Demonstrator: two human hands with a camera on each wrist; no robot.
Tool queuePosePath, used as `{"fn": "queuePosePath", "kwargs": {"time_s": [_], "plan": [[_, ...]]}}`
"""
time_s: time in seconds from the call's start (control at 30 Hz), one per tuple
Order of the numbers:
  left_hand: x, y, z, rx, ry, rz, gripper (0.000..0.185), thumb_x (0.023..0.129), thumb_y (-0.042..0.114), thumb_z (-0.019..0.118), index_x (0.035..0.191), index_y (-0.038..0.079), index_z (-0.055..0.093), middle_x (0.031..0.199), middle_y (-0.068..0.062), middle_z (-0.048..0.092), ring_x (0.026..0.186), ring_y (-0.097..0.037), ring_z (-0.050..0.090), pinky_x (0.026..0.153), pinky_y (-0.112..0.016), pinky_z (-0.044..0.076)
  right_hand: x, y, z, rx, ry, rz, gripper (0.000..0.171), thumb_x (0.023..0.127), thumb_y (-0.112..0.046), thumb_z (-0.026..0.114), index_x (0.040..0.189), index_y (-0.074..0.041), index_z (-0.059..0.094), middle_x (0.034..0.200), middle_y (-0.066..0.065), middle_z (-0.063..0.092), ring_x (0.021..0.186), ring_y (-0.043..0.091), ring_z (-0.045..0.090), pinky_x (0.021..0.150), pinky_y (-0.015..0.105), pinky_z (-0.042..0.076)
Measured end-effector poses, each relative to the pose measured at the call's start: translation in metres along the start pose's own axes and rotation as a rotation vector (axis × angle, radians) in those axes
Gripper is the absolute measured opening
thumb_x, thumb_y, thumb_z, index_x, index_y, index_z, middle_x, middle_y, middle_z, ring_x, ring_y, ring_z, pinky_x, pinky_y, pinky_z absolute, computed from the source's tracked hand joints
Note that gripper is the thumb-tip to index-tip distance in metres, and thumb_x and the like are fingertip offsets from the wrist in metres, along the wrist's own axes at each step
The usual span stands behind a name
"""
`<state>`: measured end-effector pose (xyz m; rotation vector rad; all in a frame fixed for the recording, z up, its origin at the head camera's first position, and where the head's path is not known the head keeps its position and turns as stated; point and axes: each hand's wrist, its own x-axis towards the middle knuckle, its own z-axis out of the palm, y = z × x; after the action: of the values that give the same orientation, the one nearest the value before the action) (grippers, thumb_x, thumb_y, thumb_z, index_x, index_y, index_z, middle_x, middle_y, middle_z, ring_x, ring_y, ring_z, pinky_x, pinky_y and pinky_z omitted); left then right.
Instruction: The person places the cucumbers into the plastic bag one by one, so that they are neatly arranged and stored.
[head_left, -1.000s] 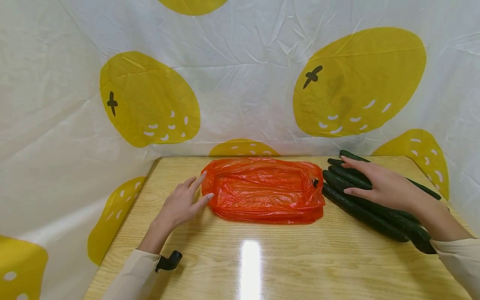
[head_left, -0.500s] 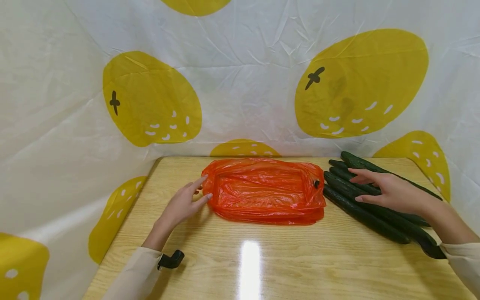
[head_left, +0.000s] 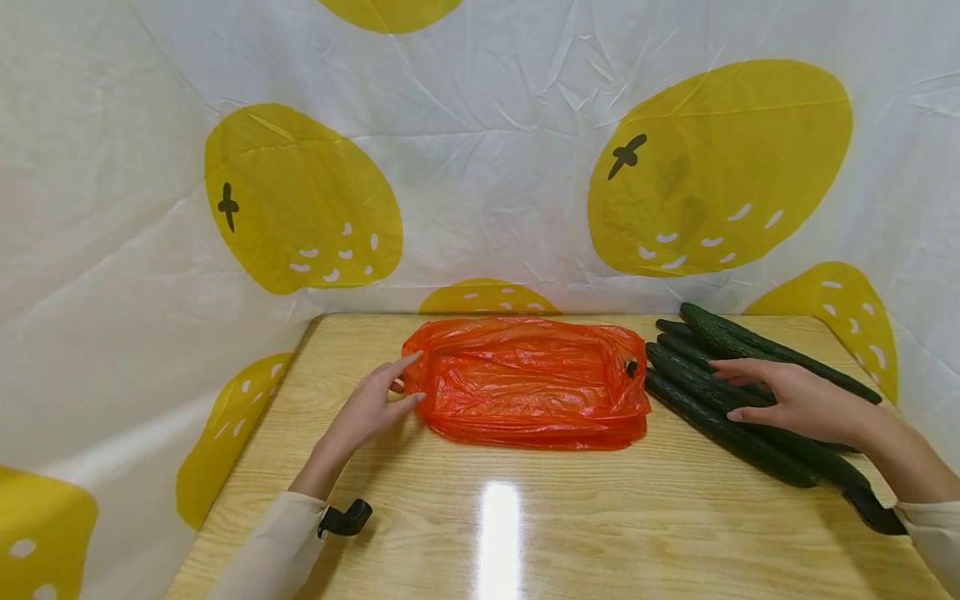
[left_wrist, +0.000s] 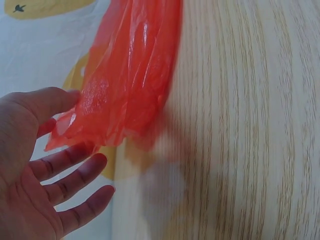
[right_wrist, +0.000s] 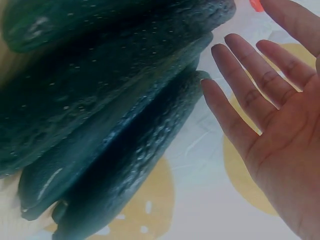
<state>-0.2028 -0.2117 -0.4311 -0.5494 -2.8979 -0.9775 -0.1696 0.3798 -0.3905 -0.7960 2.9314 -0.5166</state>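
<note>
A crinkled red plastic bag (head_left: 517, 375) lies flat across the middle of the table, with a small dark spot near its right end. At the bag's left end is my left hand (head_left: 367, 408), thumb and fingers spread apart. In the left wrist view, the thumb (left_wrist: 57, 101) reaches the bag's edge while other fingers sit partly behind the thin film. Several long dark green cucumbers (head_left: 727, 429) lie side by side at the right. Over them hovers my right hand (head_left: 802, 400), its fingers (right_wrist: 250, 92) loosely extended and holding nothing.
The wooden table (head_left: 570, 525) reaches back to a white cloth (head_left: 487, 200) printed with yellow fruit, which also hangs at both sides. A small black device (head_left: 345, 518) is strapped at the left wrist, and a similar one (head_left: 873, 510) at the right.
My right hand has drawn back toward the right and nearer to me over the cucumbers, uncovering more of the rear ones. The left hand has shifted only slightly rightward at the bag's end.
</note>
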Motion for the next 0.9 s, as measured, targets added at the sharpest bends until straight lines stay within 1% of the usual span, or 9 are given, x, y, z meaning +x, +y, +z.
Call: {"fn": "queuePosePath", "kwargs": {"time_s": [0.13, 0.23, 0.3, 0.47, 0.53, 0.63, 0.77, 0.9], "plan": [[0.002, -0.001, 0.002, -0.020, -0.003, 0.004, 0.067, 0.092, 0.017, 0.076, 0.152, 0.016, 0.048, 0.125, -0.012, 0.064, 0.097, -0.023, 0.065, 0.083, -0.042, 0.056, -0.005, 0.003, 0.004, -0.009, 0.021, -0.013, 0.066, 0.086, -0.031, 0.081, 0.141, -0.005, 0.056, 0.131, 0.008, 0.066, 0.107, 0.019, 0.067, 0.080, 0.034, 0.056], [0.003, -0.001, 0.004, -0.031, -0.006, 0.015, 0.067, 0.091, 0.013, 0.076, 0.152, 0.014, 0.048, 0.122, -0.012, 0.065, 0.095, -0.023, 0.066, 0.083, -0.040, 0.057, -0.008, 0.005, 0.006, -0.009, 0.036, -0.015, 0.063, 0.085, -0.030, 0.082, 0.138, -0.006, 0.059, 0.131, 0.008, 0.066, 0.107, 0.015, 0.066, 0.080, 0.032, 0.056], [0.003, -0.001, 0.004, -0.038, -0.007, 0.022, 0.067, 0.091, 0.010, 0.076, 0.152, 0.012, 0.048, 0.118, -0.012, 0.065, 0.094, -0.023, 0.067, 0.083, -0.040, 0.057, -0.009, 0.006, 0.008, -0.001, 0.032, -0.008, 0.062, 0.085, -0.030, 0.082, 0.138, -0.007, 0.059, 0.131, 0.009, 0.066, 0.107, 0.016, 0.066, 0.080, 0.033, 0.056], [0.004, -0.003, 0.005, -0.092, -0.005, 0.031, 0.066, 0.090, 0.003, 0.074, 0.151, 0.012, 0.049, 0.113, -0.010, 0.066, 0.096, -0.025, 0.067, 0.085, -0.041, 0.057, -0.011, 0.008, 0.010, 0.023, 0.007, 0.021, 0.062, 0.086, -0.032, 0.081, 0.139, -0.007, 0.059, 0.132, 0.011, 0.064, 0.109, 0.029, 0.065, 0.080, 0.036, 0.056], [0.004, -0.005, 0.005, -0.119, -0.009, 0.035, 0.066, 0.090, 0.001, 0.073, 0.150, 0.013, 0.049, 0.112, -0.010, 0.066, 0.097, -0.025, 0.067, 0.085, -0.041, 0.057, -0.011, 0.010, 0.012, 0.021, 0.009, 0.021, 0.062, 0.086, -0.032, 0.081, 0.138, -0.007, 0.059, 0.132, 0.012, 0.064, 0.108, 0.030, 0.065, 0.080, 0.036, 0.056], [0.005, -0.008, 0.006, -0.157, -0.014, 0.035, 0.066, 0.090, -0.001, 0.072, 0.150, 0.014, 0.049, 0.112, -0.011, 0.066, 0.097, -0.026, 0.067, 0.082, -0.038, 0.057, -0.011, 0.012, 0.014, 0.017, 0.012, 0.023, 0.061, 0.086, -0.032, 0.081, 0.138, -0.007, 0.060, 0.131, 0.012, 0.065, 0.107, 0.031, 0.065, 0.078, 0.036, 0.056], [0.005, -0.009, 0.006, -0.173, -0.014, 0.026, 0.066, 0.090, -0.002, 0.071, 0.150, 0.016, 0.049, 0.114, -0.012, 0.066, 0.098, -0.027, 0.067, 0.078, -0.034, 0.056, -0.009, 0.014, 0.017, 0.018, 0.007, 0.038, 0.060, 0.086, -0.031, 0.081, 0.137, -0.007, 0.061, 0.130, 0.013, 0.065, 0.106, 0.032, 0.065, 0.078, 0.036, 0.056], [0.005, -0.008, 0.005, -0.170, -0.016, 0.020, 0.066, 0.090, -0.001, 0.071, 0.150, 0.015, 0.049, 0.115, -0.012, 0.066, 0.099, -0.027, 0.067, 0.079, -0.034, 0.056, -0.007, 0.015, 0.020, 0.016, 0.032, 0.019, 0.057, 0.084, -0.025, 0.083, 0.134, -0.006, 0.063, 0.127, 0.013, 0.065, 0.102, 0.030, 0.067, 0.075, 0.034, 0.056]]}}
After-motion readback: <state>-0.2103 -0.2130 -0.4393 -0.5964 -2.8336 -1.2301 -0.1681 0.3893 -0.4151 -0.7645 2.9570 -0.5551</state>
